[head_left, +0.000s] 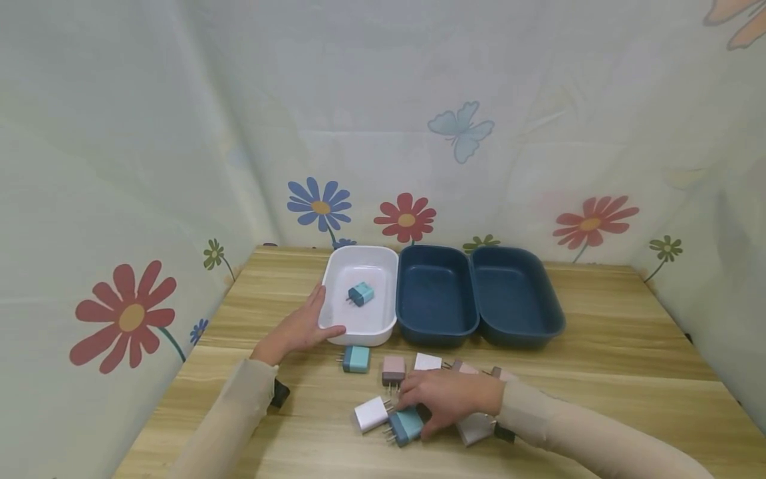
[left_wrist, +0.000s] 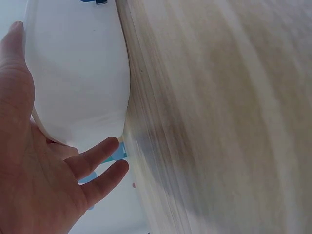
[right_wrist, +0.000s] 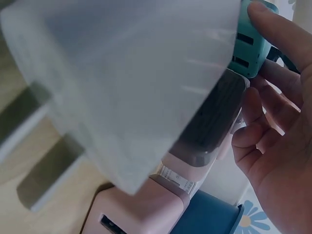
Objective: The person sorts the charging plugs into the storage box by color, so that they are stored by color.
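My left hand (head_left: 302, 326) rests against the white plastic bin (head_left: 359, 338), thumb over its front rim and fingers along its left side. Inside that bin lies a teal charger plug (head_left: 362, 293). With thumb and fingers my right hand (head_left: 449, 396) pinches another teal charger plug (head_left: 405, 426), also seen as a teal plug (right_wrist: 253, 41) in the right wrist view. Close around this hand are a white charger plug (head_left: 371, 414), a pink one (head_left: 393, 368) and a second white one (head_left: 427, 362). A large white plug (right_wrist: 131, 87) fills much of the right wrist view.
Two dark blue bins (head_left: 437, 336) stand side by side to the right of the white one. Another teal plug (head_left: 356, 359) lies before the white bin. More pink plugs (head_left: 465, 367) and a white plug (head_left: 475, 429) lie around my right wrist. A flowered curtain hangs behind the wooden table (head_left: 628, 372).
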### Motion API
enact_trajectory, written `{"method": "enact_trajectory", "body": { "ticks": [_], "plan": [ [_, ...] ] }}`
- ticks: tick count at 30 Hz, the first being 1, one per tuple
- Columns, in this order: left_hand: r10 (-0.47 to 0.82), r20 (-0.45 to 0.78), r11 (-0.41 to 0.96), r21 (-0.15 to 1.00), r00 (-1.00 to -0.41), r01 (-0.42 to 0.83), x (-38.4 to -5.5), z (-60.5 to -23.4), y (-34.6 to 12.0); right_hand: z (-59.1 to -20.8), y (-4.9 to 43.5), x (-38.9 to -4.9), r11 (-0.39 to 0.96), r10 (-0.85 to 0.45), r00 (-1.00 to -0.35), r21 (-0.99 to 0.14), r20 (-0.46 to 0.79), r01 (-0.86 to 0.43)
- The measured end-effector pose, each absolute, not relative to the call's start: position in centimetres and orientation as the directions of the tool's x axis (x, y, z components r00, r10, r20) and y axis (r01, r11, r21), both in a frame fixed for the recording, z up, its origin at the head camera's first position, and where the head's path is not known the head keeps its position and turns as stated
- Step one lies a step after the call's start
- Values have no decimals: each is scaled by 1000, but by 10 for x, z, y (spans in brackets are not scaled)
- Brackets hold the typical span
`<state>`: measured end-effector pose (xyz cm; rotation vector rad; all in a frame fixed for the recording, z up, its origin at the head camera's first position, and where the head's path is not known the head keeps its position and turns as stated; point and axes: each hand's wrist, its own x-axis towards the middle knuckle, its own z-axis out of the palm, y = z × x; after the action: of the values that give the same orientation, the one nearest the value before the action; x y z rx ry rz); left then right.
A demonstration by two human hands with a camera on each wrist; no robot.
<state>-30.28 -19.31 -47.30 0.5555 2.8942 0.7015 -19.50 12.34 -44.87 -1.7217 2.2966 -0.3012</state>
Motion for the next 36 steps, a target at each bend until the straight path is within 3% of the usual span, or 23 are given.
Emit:
{"method": "enact_trajectory", "body": {
  "ticks": [16,29,36],
  "plan": [
    [348,-47,835,470,-936,287,-301,-469,-191,-446,125,-192,269,-961,-274,-336,-33,-903],
    [341,-54,838,470,-938,277,-299,-468,-192,-431,134,-194,343,-929,-371,-387,-3,-856],
    [345,-56,838,467,-937,280,-300,-467,-192,-426,140,-203,325,-920,-386,-410,72,-852]
  ]
}}
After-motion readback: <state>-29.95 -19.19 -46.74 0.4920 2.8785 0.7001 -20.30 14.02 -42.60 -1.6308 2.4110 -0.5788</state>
